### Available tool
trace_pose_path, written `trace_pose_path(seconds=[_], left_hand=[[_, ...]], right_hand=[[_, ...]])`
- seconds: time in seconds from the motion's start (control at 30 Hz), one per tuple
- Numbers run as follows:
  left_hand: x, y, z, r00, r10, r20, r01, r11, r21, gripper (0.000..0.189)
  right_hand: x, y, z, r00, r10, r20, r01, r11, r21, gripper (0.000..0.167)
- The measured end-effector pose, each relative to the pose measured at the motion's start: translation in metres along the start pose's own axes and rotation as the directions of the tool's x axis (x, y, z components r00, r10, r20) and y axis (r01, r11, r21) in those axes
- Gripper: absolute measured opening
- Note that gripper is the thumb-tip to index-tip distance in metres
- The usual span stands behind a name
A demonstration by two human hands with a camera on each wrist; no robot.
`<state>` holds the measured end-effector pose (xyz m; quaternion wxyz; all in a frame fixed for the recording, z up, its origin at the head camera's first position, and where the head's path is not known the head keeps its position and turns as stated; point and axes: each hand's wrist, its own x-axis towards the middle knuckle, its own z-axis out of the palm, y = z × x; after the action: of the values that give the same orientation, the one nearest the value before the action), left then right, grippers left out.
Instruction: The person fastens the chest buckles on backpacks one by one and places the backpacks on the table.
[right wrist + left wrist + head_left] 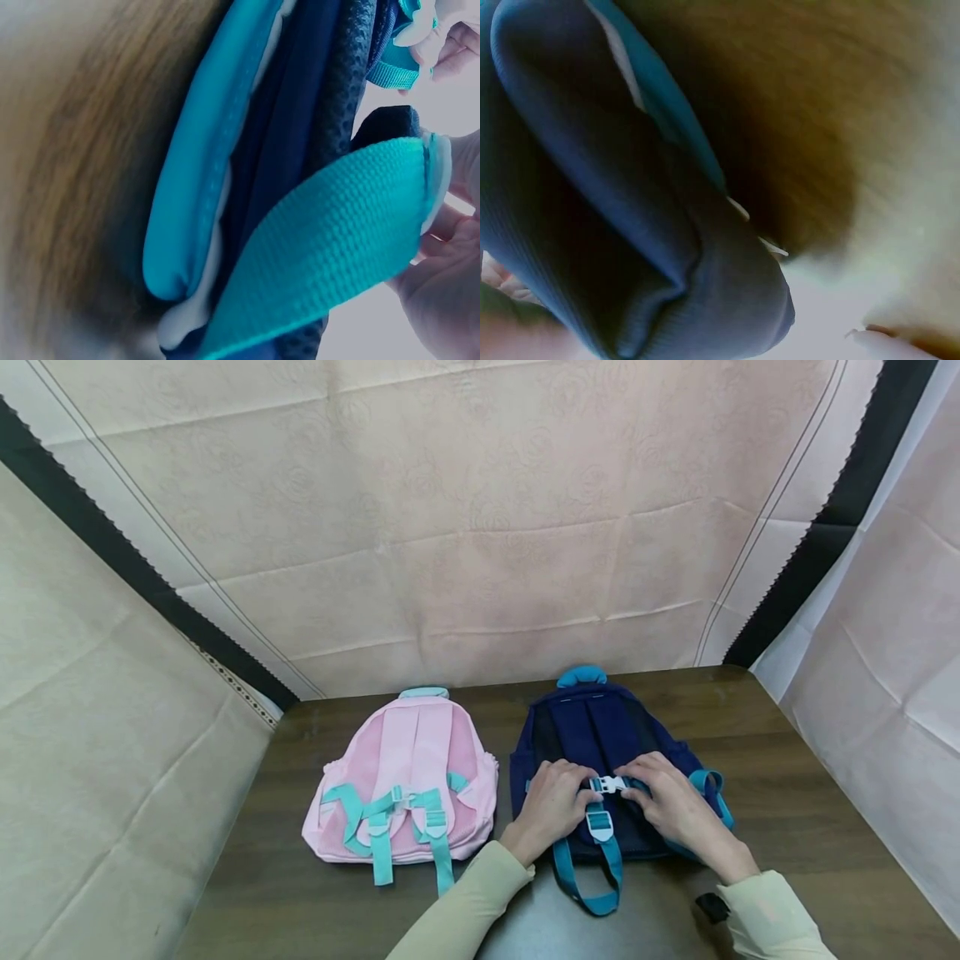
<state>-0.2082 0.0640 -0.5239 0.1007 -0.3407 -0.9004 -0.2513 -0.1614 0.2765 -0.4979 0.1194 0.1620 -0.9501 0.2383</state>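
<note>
Navy backpack (pixel 596 731) lies on the desk (pixel 795 827), where I see the left hand (pixel 553 795) and right hand (pixel 669 797) each in a pinching grip at one end of its white buckle (pixel 609 784). I judge this the buckling step; next calls for pressing both halves until seated.

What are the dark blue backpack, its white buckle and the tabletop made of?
Dark blue backpack: matte fabric, probably synthetic; it folds softly and shows fine ribbing. White buckle: likely moulded plastic, opaque and rigid-looking. Tabletop: brown wood grain with a slight sheen, so either wood or wood-look laminate.
</note>
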Motion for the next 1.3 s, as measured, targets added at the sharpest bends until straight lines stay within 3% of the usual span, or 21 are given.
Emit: trace_pose_path(seconds=[0.13, 0.17, 0.53, 0.87, 1.13, 1.3], left_hand=[[0.000, 0.002, 0.000, 1.000, -0.001, -0.008, 0.001, 1.000, 0.012, 0.021], [0.000, 0.008, -0.008, 1.000, -0.009, 0.006, 0.009, 1.000, 0.022, 0.021], [0.001, 0.009, -0.005, 1.000, 0.012, -0.015, -0.011, 1.000, 0.029, 0.020], [0.001, 0.011, -0.007, 0.997, -0.010, 0.080, 0.005, 0.998, 0.069, 0.026], [-0.007, 0.014, -0.017, 0.992, 0.022, 0.128, -0.040, 0.989, 0.143, 0.033], [-0.015, 0.012, -0.034, 0.991, 0.073, 0.113, -0.092, 0.981, 0.170, 0.035]], right_hand=[[0.000, 0.001, 0.002, 0.999, -0.039, -0.023, 0.039, 0.999, -0.008, 0.025], [0.000, 0.001, 0.002, 0.998, -0.047, -0.029, 0.047, 0.999, -0.009, 0.026], [-0.001, 0.000, 0.004, 0.998, -0.060, -0.033, 0.061, 0.998, 0.011, 0.026], [0.000, 0.001, 0.001, 0.999, 0.010, 0.040, -0.011, 0.999, 0.035, 0.025], [-0.001, -0.003, -0.001, 0.996, 0.030, 0.088, -0.031, 0.999, 0.009, 0.029], [0.000, -0.011, -0.002, 0.999, 0.007, 0.036, -0.007, 1.000, -0.002, 0.040]])
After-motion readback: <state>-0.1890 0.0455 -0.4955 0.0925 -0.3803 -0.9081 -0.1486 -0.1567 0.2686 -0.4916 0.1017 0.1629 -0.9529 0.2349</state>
